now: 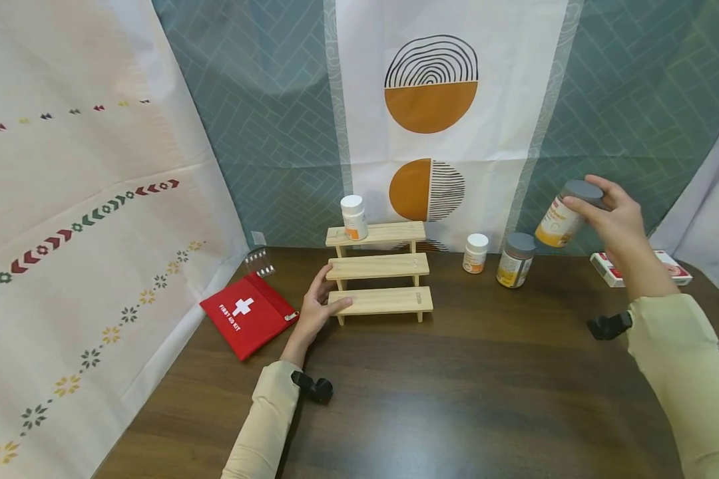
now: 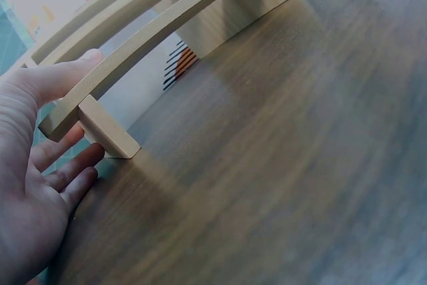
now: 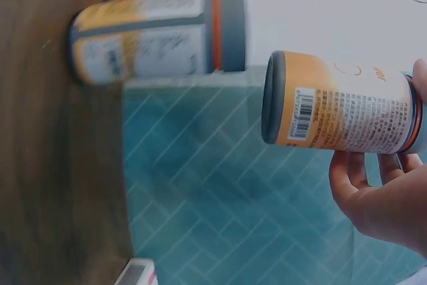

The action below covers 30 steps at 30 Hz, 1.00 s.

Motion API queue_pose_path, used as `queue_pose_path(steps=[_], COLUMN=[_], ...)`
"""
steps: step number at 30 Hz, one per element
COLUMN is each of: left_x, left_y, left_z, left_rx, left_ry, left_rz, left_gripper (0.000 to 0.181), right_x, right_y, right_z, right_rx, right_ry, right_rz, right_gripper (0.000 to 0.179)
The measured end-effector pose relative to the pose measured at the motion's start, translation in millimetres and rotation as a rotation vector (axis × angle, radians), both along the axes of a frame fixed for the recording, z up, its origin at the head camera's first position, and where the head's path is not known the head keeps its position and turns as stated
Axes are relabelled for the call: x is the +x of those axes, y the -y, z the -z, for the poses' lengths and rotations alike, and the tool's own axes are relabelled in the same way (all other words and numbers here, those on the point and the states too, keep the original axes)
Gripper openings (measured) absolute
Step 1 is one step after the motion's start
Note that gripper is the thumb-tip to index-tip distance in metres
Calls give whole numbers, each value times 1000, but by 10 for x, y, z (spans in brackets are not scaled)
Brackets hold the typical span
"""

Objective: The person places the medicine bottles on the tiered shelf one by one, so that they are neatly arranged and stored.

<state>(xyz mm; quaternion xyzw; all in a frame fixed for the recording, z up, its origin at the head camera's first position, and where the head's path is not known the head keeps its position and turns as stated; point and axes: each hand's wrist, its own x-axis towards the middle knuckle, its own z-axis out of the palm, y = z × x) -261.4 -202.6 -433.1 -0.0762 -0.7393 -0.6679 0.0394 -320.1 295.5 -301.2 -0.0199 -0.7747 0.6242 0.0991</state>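
Observation:
My right hand (image 1: 620, 216) grips a supplement jar (image 1: 558, 219) with a grey lid near its top, holding it tilted above the table. In the right wrist view the held jar (image 3: 340, 101) shows a barcode and fine print. A similar grey-lidded jar (image 1: 515, 261) stands on the table to its left. My left hand (image 1: 317, 306) holds the left side of a three-step wooden display stand (image 1: 377, 267). In the left wrist view its thumb (image 2: 67, 78) lies over a step and the other fingers reach below. A white pill bottle (image 1: 354, 218) stands on the top step.
Another white bottle (image 1: 475, 253) stands right of the stand. A red first aid pouch (image 1: 248, 313) lies at the left, with a clear-and-metal item (image 1: 259, 262) behind it. A red-and-white box (image 1: 671, 267) lies at the right. Curtains hang close behind the table (image 1: 455, 392).

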Motion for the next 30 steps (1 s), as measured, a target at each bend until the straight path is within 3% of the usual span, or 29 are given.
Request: queue_pose_path(steps=[5,12,24,30], left_x=[8,5,-7,0], left_y=[-3,-3,2,6], left_z=[14,1,-3,-15], left_rx=[-1,-2,-7,3], left_ry=[5,1,14,6], left_rz=[3,-4,2,1], left_gripper=[85,85,85,84], right_x=[-37,-104,-177,-221], right_y=[128,334,736,932], right_z=[-71,-183,-371,-459], right_rx=[-151,-221,-219,-142], right_ry=[-57,-115,-157,-133], right_rz=[-8,-64,-132,-132], right_gripper=[71,73,70,70])
